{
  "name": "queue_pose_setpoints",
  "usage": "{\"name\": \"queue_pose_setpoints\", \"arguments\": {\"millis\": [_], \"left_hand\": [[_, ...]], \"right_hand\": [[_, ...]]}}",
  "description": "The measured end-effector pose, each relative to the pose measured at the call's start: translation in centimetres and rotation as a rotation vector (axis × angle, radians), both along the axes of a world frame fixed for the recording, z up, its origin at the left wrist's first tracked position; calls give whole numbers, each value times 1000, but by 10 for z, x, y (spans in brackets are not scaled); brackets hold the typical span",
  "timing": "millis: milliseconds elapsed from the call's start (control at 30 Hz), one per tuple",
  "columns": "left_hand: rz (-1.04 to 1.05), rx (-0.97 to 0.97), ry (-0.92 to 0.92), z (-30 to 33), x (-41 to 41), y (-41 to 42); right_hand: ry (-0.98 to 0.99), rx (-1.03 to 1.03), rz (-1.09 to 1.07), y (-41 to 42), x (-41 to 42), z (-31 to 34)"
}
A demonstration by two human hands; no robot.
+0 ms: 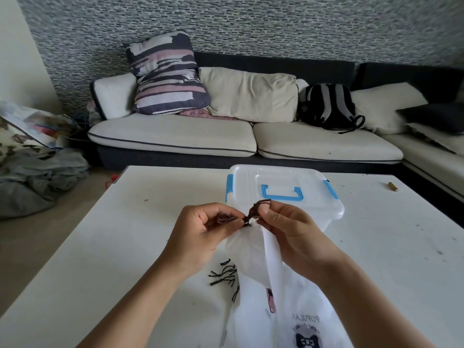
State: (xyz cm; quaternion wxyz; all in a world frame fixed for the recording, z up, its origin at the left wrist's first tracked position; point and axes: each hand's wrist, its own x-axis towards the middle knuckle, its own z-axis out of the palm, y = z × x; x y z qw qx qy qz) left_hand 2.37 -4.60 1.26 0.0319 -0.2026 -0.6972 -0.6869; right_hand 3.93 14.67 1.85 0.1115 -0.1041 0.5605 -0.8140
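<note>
A white plastic bag with a printed logo lies on the white table and rises to my hands. Its gathered neck has a dark brown cord at it. My left hand pinches one end of the cord beside the bag's neck. My right hand pinches the cord's looped part just above the neck. Both hands hover above the table, in front of a clear storage box with blue latches and handle.
Several short black cord pieces lie on the table under my left wrist. A small brown stick lies at the table's far right. Behind stands a sofa with cushions and a backpack. Clothes are piled on the floor at left.
</note>
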Motion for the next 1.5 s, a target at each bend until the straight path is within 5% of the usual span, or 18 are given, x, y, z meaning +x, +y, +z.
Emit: {"name": "queue_pose_setpoints", "arguments": {"millis": [367,667,833,1033,1267,1500], "left_hand": [[120,-90,132,-3,3,3],[377,-260,465,-4,6,3],[468,-330,615,-6,7,4],[340,-328,532,-7,7,4],[325,-364,609,-6,7,4],[221,-295,565,-4,9,6]], "right_hand": [[-110,-190,-57,-9,-6,-1],[-226,-185,-134,-14,-2,5],[-117,23,-55,-10,-2,7],[-13,37,-318,-10,-7,3],[-179,82,31,-5,-1,9],[26,194,109,-11,1,4]]}}
